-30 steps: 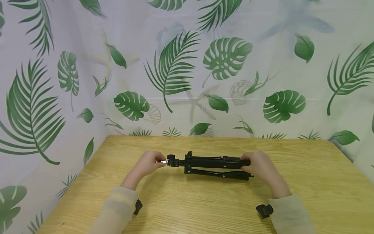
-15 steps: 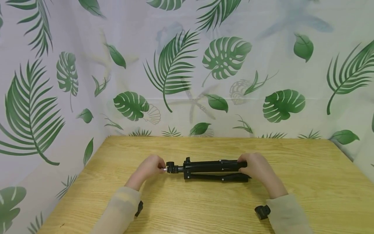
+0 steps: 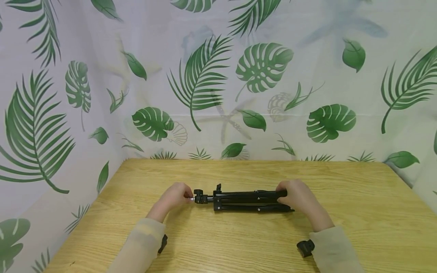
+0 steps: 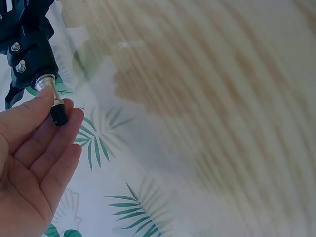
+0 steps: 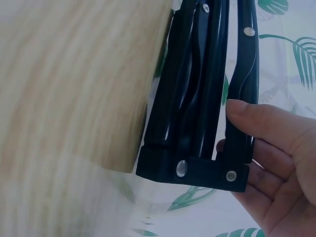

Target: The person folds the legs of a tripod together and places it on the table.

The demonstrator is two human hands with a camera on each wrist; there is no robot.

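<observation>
A black folded tripod stand lies crosswise between both hands, close over the table in the head view. At its left end, the left hand pinches a short silver rod with a black tip, thumb against fingers in the left wrist view. The right hand grips the stand's other end. In the right wrist view, its thumb and fingers pinch one leg just above a riveted black bracket. A black knob sticks up near the silver rod, and a second knob sits by the upper joint.
The wooden table spreads beneath the stand, its far edge meeting a white leaf-printed cloth that also covers the left side. Black cameras are strapped at both wrists, the right one hanging beside the sleeve.
The stand has come slightly nearer the person and turned a little, its left end moving most. Both hands keep their hold; the right has shifted slightly left.
</observation>
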